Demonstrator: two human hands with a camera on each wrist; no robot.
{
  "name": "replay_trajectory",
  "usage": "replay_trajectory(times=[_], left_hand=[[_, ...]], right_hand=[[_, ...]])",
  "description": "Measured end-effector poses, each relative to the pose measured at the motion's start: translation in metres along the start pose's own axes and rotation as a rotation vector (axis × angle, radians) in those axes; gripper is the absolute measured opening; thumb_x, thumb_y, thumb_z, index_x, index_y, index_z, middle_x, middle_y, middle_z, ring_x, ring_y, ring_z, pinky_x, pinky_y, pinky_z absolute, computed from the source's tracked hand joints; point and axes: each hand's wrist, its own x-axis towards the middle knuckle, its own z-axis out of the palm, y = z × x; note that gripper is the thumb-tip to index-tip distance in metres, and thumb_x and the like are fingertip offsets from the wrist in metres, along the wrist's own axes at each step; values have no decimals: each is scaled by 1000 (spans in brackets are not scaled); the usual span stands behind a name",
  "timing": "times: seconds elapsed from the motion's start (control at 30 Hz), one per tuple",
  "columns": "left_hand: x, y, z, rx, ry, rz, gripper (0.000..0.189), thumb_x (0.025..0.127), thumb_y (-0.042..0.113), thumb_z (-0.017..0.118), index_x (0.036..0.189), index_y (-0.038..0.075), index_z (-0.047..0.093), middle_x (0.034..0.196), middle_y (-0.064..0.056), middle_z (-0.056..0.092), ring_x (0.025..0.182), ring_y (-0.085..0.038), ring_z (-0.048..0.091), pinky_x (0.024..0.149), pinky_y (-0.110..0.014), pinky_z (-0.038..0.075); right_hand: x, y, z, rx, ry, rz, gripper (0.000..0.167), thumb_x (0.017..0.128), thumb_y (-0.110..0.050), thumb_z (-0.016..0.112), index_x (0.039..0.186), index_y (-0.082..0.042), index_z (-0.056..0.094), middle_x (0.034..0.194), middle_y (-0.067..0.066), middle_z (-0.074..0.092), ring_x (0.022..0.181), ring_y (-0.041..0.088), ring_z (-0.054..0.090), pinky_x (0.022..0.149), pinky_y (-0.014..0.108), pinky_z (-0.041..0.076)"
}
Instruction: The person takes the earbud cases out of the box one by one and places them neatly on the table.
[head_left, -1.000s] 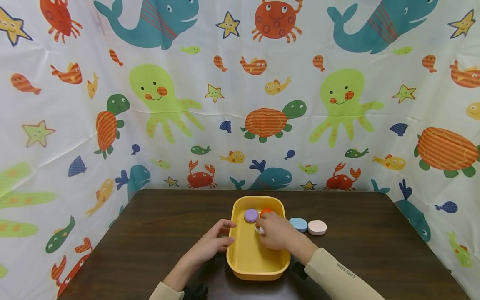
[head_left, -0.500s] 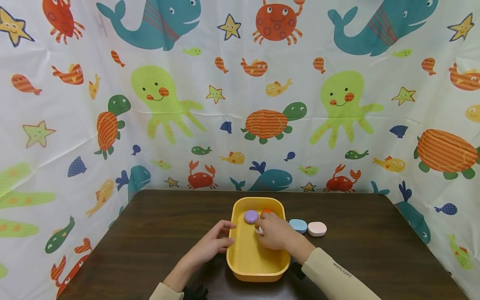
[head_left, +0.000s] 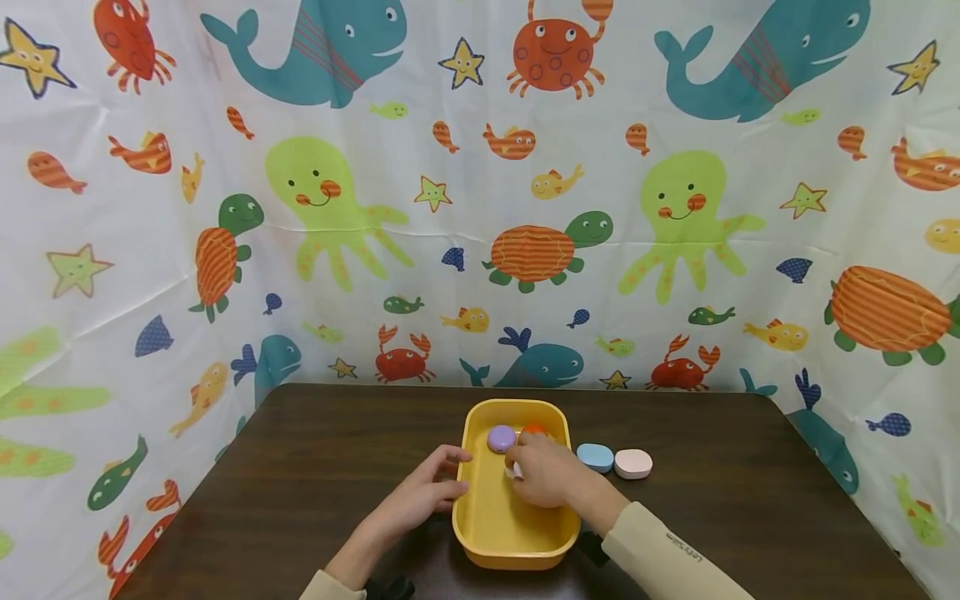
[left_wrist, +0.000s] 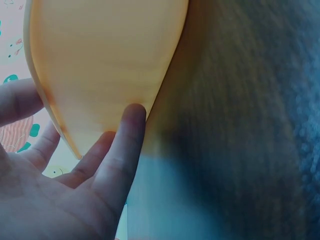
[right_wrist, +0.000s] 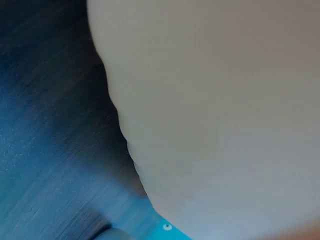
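A yellow plastic bin (head_left: 495,527) stands in the middle of the table. My right hand (head_left: 546,473) reaches down into it and pinches a small white thing (head_left: 514,471), mostly hidden by the fingers. Ahead of that hand, in the bin's far part, are a round purple piece (head_left: 502,438) and an orange-red one (head_left: 534,430), the latter partly covered by the hand. My left hand (head_left: 433,485) touches the bin's left side. In the left wrist view its spread, fairly straight fingers (left_wrist: 131,145) lie against the bin's outer wall (left_wrist: 102,55).
Right of the bin, a light blue oval piece (head_left: 595,457) and a pale pink one (head_left: 633,463) lie side by side on the dark wooden table (head_left: 337,442). A sea-animal curtain (head_left: 450,275) hangs behind. A blurred pale surface (right_wrist: 210,110) fills most of the right wrist view.
My right hand has shifted slightly toward me and left within the bin, still pinching the white thing. The left hand stays at the bin's side. The head view has tilted up a little.
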Motion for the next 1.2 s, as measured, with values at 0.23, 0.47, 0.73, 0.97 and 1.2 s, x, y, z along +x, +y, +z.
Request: replay_trajectory(times=[0.23, 0.47, 0.73, 0.97, 1.2], left_hand=[[-1, 0, 0, 8, 0, -1, 42, 101, 17, 61, 138, 6, 45, 131, -21, 49, 110, -28, 59, 92, -46, 56], [0, 0, 1, 7, -2, 15, 43, 101, 18, 62, 138, 5, 45, 131, -21, 50, 112, -29, 60, 89, -45, 57], [-1, 0, 1, 5, 1, 2, 44, 101, 18, 62, 139, 5, 44, 133, -22, 48, 112, -30, 60, 90, -45, 57], [-1, 0, 2, 7, 3, -4, 44, 101, 18, 62, 139, 5, 44, 132, -21, 49, 112, -29, 61, 90, -45, 57], [0, 0, 1, 11, 12, -10, 44, 100, 18, 62, 139, 6, 45, 132, -21, 49, 110, -29, 61, 90, -46, 57]], right_hand=[[1, -1, 1, 19, -7, 25, 25, 90, -26, 73, 113, -15, 73, 114, 3, 61, 100, 19, 53, 100, 41, 50], [2, -2, 2, -7, 22, -14, 22, 91, -24, 72, 110, -15, 72, 106, 1, 59, 92, 18, 51, 89, 38, 52], [1, -7, 3, 0, -6, -34, 23, 90, -26, 73, 111, -17, 73, 105, -1, 57, 90, 16, 49, 83, 34, 52], [1, -9, 5, 17, -25, -17, 26, 88, -28, 75, 113, -19, 73, 104, -2, 55, 89, 15, 48, 80, 32, 52], [2, -8, 8, 12, -30, -3, 32, 87, -27, 75, 118, -19, 72, 110, -1, 57, 94, 16, 49, 85, 34, 53]])
